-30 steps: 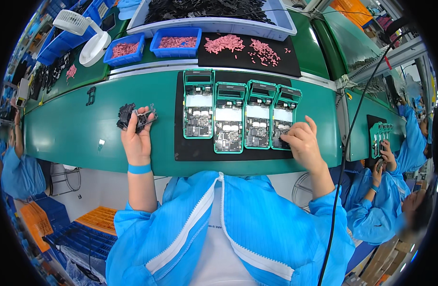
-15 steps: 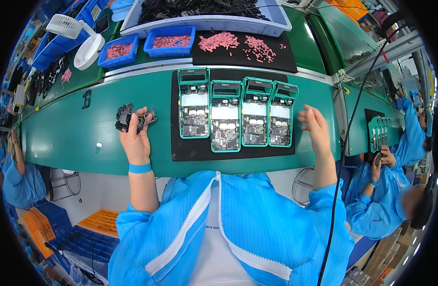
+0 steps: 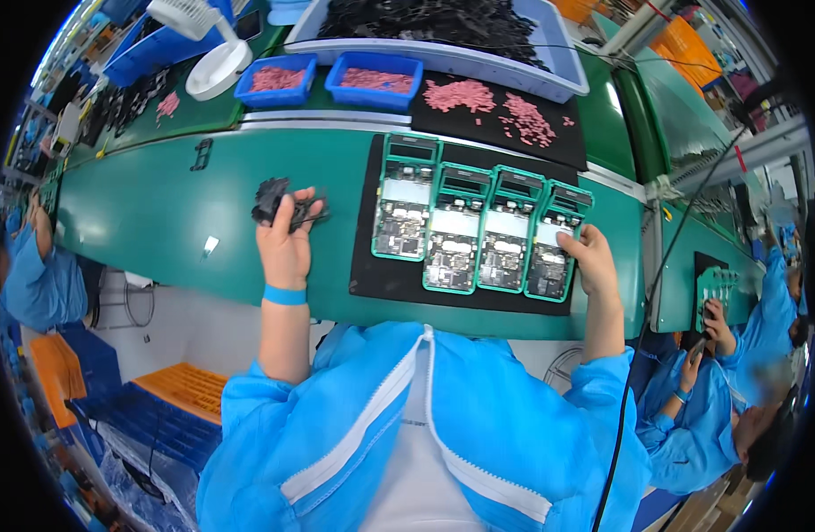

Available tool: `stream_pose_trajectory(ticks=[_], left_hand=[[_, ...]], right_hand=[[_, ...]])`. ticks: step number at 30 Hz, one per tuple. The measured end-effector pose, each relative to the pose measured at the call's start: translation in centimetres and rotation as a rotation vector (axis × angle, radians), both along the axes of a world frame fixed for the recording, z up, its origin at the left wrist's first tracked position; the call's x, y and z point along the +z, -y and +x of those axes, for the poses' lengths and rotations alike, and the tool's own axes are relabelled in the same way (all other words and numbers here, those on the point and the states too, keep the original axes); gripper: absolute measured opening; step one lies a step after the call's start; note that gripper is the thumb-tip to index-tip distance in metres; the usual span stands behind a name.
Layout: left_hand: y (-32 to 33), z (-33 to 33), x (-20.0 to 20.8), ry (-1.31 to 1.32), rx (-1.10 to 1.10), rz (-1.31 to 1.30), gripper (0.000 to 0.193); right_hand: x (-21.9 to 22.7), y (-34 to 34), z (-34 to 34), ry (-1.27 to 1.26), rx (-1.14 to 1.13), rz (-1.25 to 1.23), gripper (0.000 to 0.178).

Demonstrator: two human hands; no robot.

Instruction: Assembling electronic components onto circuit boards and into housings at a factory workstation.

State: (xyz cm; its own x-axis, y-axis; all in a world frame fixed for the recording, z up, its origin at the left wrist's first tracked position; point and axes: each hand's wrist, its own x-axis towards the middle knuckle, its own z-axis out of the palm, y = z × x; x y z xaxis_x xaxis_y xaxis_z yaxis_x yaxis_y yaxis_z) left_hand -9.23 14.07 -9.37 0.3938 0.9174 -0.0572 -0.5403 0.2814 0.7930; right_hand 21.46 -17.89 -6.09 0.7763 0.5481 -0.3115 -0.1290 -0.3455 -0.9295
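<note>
- Left hand [image 3: 286, 235]: closed around a cluster of black plastic parts [image 3: 272, 199], angular and irregular in outline, held above the smooth green worktop [image 3: 141, 204]; a flat blue band [image 3: 285, 295] encircles the wrist.
- Right hand [image 3: 595, 262]: at the right edge of the rightmost unit [image 3: 547, 266], thumb over its pale panel, fingers bent; whether it grips the frame cannot be determined.
- Four units, including the rightmost, stand side by side on a matte black mat [image 3: 394, 281]. Each has a rounded rectangular green frame, a dark window at the far end, a flat pale panel and a densely textured circuit board.
- Left of the mat: a small black openwork bracket [image 3: 201, 154] and a small pale, glossy piece [image 3: 211, 246] lie flat.
- Beyond the metal rail: two blue rectangular bins hold small pink pieces; more form loose heaps on a second black mat [image 3: 567, 149].
- Behind these: a pale blue, straight-walled tray [image 3: 558, 84] contains tangled black parts.
</note>
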Motion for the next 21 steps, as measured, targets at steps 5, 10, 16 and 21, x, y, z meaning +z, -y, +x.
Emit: stream_pose_trajectory(ticks=[5, 10, 16, 21], left_hand=[[-3.7, -2.2, -1.7, 0.013, -0.024, -0.026, 0.028], [-13.3, -6.8, -5.4, 0.053, -0.086, -0.055, 0.03], [-25.2, -14.4, -9.7, 0.166, -0.094, -0.166, 0.028], [-31.6, -15.4, -11.0, 0.446, -0.266, -0.437, 0.019]], right_hand=[[1.4, 0.0, -0.5, 0.044, -0.074, -0.002, 0.041], [4.7, 0.0, -2.0, 0.192, -0.224, -0.203, 0.036], [5.3, 0.2, -1.3, 0.474, -0.42, -0.524, 0.05], [2.4, 8.2, 1.2, 0.856, -0.131, -1.134, 0.051]])
